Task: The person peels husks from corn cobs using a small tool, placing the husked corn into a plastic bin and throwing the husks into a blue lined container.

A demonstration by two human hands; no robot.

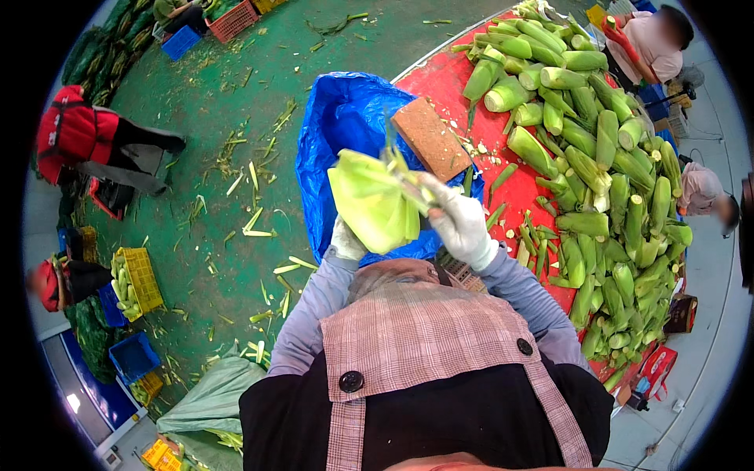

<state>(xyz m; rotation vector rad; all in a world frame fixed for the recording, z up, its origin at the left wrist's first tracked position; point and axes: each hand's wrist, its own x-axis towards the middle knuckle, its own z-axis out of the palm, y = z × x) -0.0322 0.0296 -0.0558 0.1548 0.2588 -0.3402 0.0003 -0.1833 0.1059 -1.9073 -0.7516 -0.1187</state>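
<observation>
My right hand point(462, 224), in a white glove, is closed around something slim and blurred, perhaps a knife, at the edge of pale green corn husk leaves point(377, 203). Behind those leaves my left hand point(347, 240), also gloved in white, is partly hidden; its fingers do not show. Both hands are over a container lined with blue plastic point(312, 165). A reddish-brown block, like a brick point(432, 139), lies at the liner's right side on the edge of the red surface. To the right is a big heap of corn ears in green husks point(583, 135).
The red table point(436, 76) carries the heap and loose husk scraps. Husk pieces litter the green floor point(235, 147). A green sack point(212, 391) stands at lower left, yellow crate point(144, 282) beyond. Several people are around, one in red point(97, 132) at left.
</observation>
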